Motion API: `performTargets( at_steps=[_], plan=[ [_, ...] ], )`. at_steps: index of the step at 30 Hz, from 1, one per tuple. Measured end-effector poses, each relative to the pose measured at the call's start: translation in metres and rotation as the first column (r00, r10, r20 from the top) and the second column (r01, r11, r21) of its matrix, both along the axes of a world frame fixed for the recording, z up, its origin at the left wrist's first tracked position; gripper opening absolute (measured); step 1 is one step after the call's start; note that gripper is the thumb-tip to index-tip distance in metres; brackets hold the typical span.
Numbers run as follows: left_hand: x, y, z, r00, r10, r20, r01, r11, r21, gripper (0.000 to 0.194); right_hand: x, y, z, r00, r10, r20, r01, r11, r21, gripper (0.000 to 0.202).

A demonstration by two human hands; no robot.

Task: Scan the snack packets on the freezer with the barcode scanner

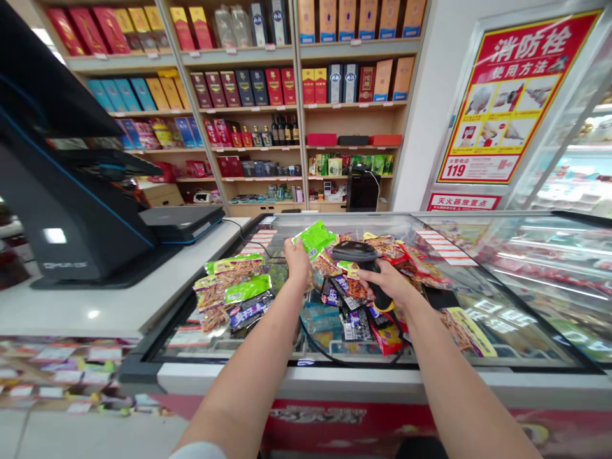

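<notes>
A bright green snack packet [315, 238] is gripped by its near left edge in my left hand [297, 256], above the glass lid. My right hand [382, 280] is wrapped round the handle of a black barcode scanner [354, 251], its head turned left toward the packet. Below both hands lies a loose heap of snack packets, with black packets [354, 324] and a red packet [386, 339] at the near side. To the left rests a second group, with a green packet [247, 289] and a dark packet [251, 310]. The scanner's cable [329, 358] loops beneath my hands.
The packets lie on a glass-topped chest freezer [344, 377]. A white counter [119, 306] with a dark checkout terminal [95, 191] stands at left. One more packet [471, 331] lies at right. Shelves of boxes and bottles [243, 108] line the back; a red poster [516, 95] hangs at right.
</notes>
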State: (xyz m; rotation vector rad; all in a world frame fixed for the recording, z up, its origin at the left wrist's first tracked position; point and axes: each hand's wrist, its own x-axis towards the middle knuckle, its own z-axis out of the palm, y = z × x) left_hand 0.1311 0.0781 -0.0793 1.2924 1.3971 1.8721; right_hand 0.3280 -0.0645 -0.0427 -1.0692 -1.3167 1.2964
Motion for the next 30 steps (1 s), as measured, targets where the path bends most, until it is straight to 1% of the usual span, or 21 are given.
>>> performTargets(
  at_steps=[3, 5, 7, 11, 13, 15, 18, 21, 23, 24, 25, 26, 27, 29, 30],
  plan=[
    [-0.022, -0.006, 0.004, 0.997, 0.072, 0.008, -0.072, 0.997, -0.037, 0.012, -0.007, 0.004, -0.002, 1.0, 0.001, 0.025, -0.002, 0.999, 0.039, 0.037],
    [-0.043, -0.01, 0.009, 0.993, 0.119, -0.028, -0.12, 0.992, -0.047, 0.014, -0.014, 0.006, -0.001, 0.999, 0.012, 0.032, -0.014, 0.998, 0.061, 0.037],
    [-0.07, -0.016, 0.015, 0.982, 0.166, -0.086, -0.171, 0.984, -0.053, 0.016, -0.023, 0.007, 0.0, 0.999, 0.029, 0.033, -0.032, 0.997, 0.076, 0.038],
    [-0.133, -0.031, 0.024, 0.95, 0.238, -0.202, -0.255, 0.965, -0.063, 0.016, -0.046, 0.009, 0.004, 0.996, 0.074, 0.043, -0.078, 0.992, 0.095, 0.037],
    [-0.164, -0.039, 0.025, 0.919, 0.299, -0.258, -0.329, 0.941, -0.079, 0.019, -0.058, 0.011, 0.005, 0.994, 0.098, 0.054, -0.103, 0.988, 0.112, 0.035],
    [-0.189, -0.046, 0.023, 0.895, 0.326, -0.303, -0.371, 0.923, -0.101, 0.02, -0.069, 0.012, 0.004, 0.99, 0.12, 0.067, -0.128, 0.984, 0.123, 0.033],
    [-0.214, -0.051, 0.017, 0.889, 0.309, -0.339, -0.374, 0.916, -0.145, 0.02, -0.084, 0.016, 0.002, 0.987, 0.141, 0.075, -0.148, 0.983, 0.11, 0.033],
    [-0.222, -0.049, 0.012, 0.883, 0.272, -0.382, -0.356, 0.919, -0.169, 0.018, -0.097, 0.019, -0.001, 0.989, 0.136, 0.061, -0.141, 0.987, 0.081, 0.036],
    [-0.218, -0.047, 0.011, 0.862, 0.241, -0.447, -0.359, 0.911, -0.202, 0.013, -0.104, 0.021, -0.003, 0.99, 0.132, 0.056, -0.136, 0.988, 0.077, 0.037],
    [-0.214, -0.046, 0.01, 0.839, 0.222, -0.497, -0.372, 0.9, -0.226, 0.01, -0.106, 0.021, -0.003, 0.99, 0.131, 0.056, -0.135, 0.988, 0.077, 0.037],
    [-0.208, -0.046, 0.011, 0.806, 0.201, -0.556, -0.391, 0.887, -0.246, 0.007, -0.108, 0.022, -0.004, 0.99, 0.131, 0.059, -0.135, 0.988, 0.077, 0.037],
    [-0.202, -0.048, 0.011, 0.766, 0.179, -0.618, -0.411, 0.875, -0.256, 0.011, -0.109, 0.023, -0.005, 0.989, 0.132, 0.062, -0.137, 0.988, 0.075, 0.036],
    [-0.195, -0.051, 0.012, 0.717, 0.164, -0.677, -0.432, 0.868, -0.247, 0.02, -0.11, 0.023, -0.006, 0.989, 0.133, 0.065, -0.138, 0.988, 0.074, 0.035],
    [-0.179, -0.062, 0.012, 0.599, 0.164, -0.784, -0.463, 0.87, -0.172, 0.038, -0.109, 0.024, -0.008, 0.989, 0.131, 0.068, -0.136, 0.988, 0.077, 0.035],
    [-0.172, -0.069, 0.011, 0.534, 0.16, -0.83, -0.457, 0.88, -0.125, 0.044, -0.109, 0.024, -0.009, 0.989, 0.128, 0.069, -0.134, 0.988, 0.08, 0.035]
  ],
)
